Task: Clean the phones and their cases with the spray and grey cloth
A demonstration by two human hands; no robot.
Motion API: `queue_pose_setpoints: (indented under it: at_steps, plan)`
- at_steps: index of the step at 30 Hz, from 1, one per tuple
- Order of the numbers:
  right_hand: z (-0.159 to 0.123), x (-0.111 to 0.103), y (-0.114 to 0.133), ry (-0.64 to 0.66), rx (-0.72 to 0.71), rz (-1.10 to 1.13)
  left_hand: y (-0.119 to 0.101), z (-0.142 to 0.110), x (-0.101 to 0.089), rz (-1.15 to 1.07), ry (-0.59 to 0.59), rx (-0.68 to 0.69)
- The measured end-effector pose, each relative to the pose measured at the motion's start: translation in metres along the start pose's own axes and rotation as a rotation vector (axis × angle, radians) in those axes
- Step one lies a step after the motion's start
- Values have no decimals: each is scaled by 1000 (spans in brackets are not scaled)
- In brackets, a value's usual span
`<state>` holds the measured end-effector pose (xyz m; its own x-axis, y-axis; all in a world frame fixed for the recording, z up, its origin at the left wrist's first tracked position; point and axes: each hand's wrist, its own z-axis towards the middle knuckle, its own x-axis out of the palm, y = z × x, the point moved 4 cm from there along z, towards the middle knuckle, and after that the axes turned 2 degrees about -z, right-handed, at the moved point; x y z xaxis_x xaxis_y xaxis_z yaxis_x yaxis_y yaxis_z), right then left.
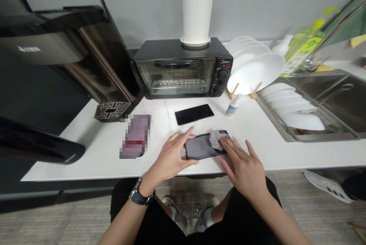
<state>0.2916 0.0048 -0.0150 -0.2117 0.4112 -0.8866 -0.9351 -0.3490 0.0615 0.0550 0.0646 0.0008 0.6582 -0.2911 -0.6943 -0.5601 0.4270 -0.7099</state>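
Observation:
A black-rimmed phone case [200, 146] with a grey inner face lies near the counter's front edge. My left hand [173, 153] grips its left end, thumb on the near side and fingers on the far side. With the fingertips of my right hand [244, 163] I press a crumpled pale grey cloth [216, 139] onto the right part of the case; the right thumb rests by its near edge. Just beyond lies a black phone [194, 114], screen up. To its right a small white bottle [233, 106] with a coloured label stands upright.
A blurred-out purplish flat item [135, 136] lies at left on the white counter [94, 161]. Behind are a toaster oven [178, 73] carrying a white utensil cup [197, 16], and a dark dispenser machine [85, 47]. Racked white plates [257, 71] and a sink [337, 88] occupy the right.

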Motion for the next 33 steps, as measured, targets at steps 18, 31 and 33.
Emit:
queue_pose_setpoints:
  at_steps: [18, 31, 33]
  plan:
    - [12, -11, 37, 120, -133, 280, 2, -3, -1, -6, -2, 32]
    - [34, 15, 43, -17, -22, 62, 2, 1, -1, -33, -10, 24]
    - [45, 17, 68, -9, -47, 133, 5, 1, -2, -30, -15, 35]
